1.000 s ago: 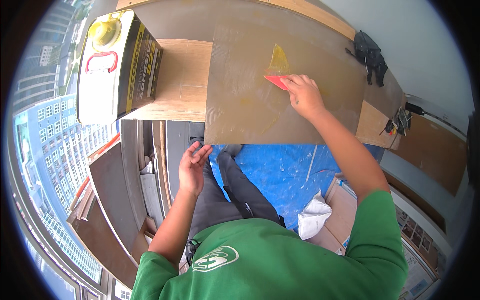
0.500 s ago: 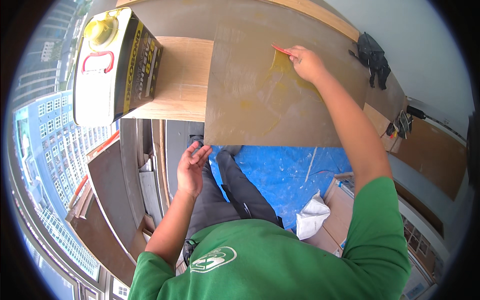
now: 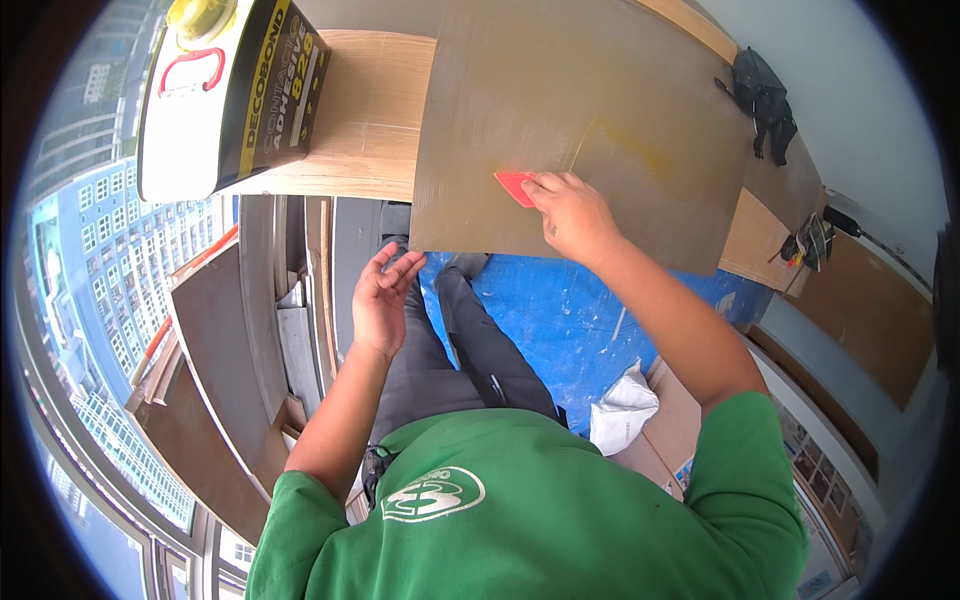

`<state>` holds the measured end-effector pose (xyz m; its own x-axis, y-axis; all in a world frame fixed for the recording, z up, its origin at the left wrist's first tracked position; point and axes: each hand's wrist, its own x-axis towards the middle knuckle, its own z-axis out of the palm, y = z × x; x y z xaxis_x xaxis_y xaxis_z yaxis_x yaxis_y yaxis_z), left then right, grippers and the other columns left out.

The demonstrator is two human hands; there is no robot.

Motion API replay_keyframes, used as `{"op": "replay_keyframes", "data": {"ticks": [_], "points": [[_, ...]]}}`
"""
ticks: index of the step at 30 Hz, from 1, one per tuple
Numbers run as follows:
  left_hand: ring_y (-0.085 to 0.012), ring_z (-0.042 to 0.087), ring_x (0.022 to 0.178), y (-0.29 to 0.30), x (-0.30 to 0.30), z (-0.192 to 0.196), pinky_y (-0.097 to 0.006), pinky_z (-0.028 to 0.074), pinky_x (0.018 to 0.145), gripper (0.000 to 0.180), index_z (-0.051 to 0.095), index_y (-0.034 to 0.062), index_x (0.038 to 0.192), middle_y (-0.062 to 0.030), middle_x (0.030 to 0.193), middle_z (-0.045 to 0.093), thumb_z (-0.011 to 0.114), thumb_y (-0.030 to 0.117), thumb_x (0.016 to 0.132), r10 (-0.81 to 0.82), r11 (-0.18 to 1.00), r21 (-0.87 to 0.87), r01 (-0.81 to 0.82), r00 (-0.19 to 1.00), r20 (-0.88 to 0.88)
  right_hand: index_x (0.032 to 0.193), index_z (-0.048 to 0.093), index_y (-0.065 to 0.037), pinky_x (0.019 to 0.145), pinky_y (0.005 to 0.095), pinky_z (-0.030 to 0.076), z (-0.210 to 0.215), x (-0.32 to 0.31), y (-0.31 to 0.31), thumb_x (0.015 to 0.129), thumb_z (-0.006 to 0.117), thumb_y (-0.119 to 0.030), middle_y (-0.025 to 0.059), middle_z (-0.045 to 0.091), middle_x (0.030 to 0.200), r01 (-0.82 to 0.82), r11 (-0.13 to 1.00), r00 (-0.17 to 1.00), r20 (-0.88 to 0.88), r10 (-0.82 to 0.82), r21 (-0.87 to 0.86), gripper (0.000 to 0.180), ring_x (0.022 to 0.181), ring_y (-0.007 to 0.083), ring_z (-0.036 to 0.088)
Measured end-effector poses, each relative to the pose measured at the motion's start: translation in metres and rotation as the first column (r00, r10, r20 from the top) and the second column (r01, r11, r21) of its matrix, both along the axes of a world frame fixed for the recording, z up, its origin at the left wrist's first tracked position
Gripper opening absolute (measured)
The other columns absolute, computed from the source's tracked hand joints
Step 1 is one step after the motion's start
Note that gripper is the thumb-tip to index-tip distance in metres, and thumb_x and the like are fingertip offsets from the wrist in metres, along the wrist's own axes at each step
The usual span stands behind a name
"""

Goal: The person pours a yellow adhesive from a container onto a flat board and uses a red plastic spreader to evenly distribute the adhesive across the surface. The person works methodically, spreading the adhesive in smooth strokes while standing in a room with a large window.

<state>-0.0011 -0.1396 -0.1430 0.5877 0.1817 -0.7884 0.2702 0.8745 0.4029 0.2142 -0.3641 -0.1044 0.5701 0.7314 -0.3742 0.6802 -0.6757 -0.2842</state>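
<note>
My right hand [image 3: 575, 215] grips a flat red plastic spreader [image 3: 515, 187], pressed to a brown board [image 3: 480, 110] near its front part. A thin glossy film covers the board, with a faint yellow glue streak [image 3: 630, 145] to the right of the spreader. My left hand [image 3: 380, 305] is at the board's front left corner, fingers apart and slightly bent, holding nothing. Whether its fingertips touch the corner I cannot tell.
A tall adhesive can [image 3: 185, 125] with a red handle stands at left on a wood-grain surface [image 3: 370, 110]. Dark panels [image 3: 225, 340] lean by the window. Blue sheeting [image 3: 560, 330] covers the floor, with a white bag [image 3: 625, 408]. A black bag [image 3: 762, 95] lies far right.
My right hand has drawn the spreader toward me and left across the board. The yellow glue patch has thinned to faint streaks. My left hand stays by the corner.
</note>
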Motion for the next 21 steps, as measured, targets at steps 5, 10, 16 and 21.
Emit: {"op": "replay_keyframes", "data": {"ticks": [5,10,16,21], "points": [[-0.0397,0.056,0.125,-0.002,0.001,0.005,-0.044,0.036,0.115,0.071,0.027,-0.0135,0.144,-0.0314,0.125,0.059,0.047,0.014,0.082,-0.017,0.999,0.03,0.016,1.0,0.013,0.121,0.063,-0.004,0.088,0.0423,0.052,-0.001,-0.051,-0.001,0.078,0.065,-0.005,0.008,0.063,0.117,-0.048,0.998,0.997,0.062,0.046,0.029,0.043,0.105,0.0299,0.058],[-0.0399,0.057,0.123,-0.004,-0.001,0.0,-0.045,0.035,0.115,0.068,0.027,-0.0131,0.144,-0.0311,0.123,0.06,0.045,0.013,0.084,-0.022,0.999,0.043,0.02,0.999,0.024,0.12,0.064,-0.003,0.09,0.0424,0.049,-0.002,-0.082,-0.012,0.08,0.063,-0.011,0.0076,0.063,0.114,-0.12,0.993,0.99,0.071,0.119,0.021,0.041,0.102,0.0288,0.058],[-0.0391,0.057,0.124,-0.007,-0.004,-0.009,-0.045,0.035,0.115,0.066,0.03,-0.0115,0.143,-0.03,0.125,0.06,0.045,0.013,0.084,0.007,0.999,0.032,-0.007,1.0,-0.006,0.12,0.064,-0.002,0.093,0.0426,0.048,-0.003,-0.121,-0.043,0.081,0.062,-0.009,0.0085,0.064,0.115,-0.157,0.977,0.987,-0.045,0.152,-0.146,0.039,0.106,0.0303,0.058],[-0.0377,0.053,0.129,-0.012,-0.008,-0.008,-0.044,0.034,0.117,0.064,0.031,-0.0082,0.145,-0.0291,0.134,0.055,0.047,0.015,0.087,0.027,0.999,0.029,-0.028,1.0,0.006,0.12,0.065,-0.003,0.095,0.043,0.048,0.05,-0.085,-0.063,0.081,0.061,-0.002,0.0103,0.065,0.116,0.029,0.999,0.998,-0.051,-0.028,0.019,0.039,0.111,0.0309,0.059]]}}
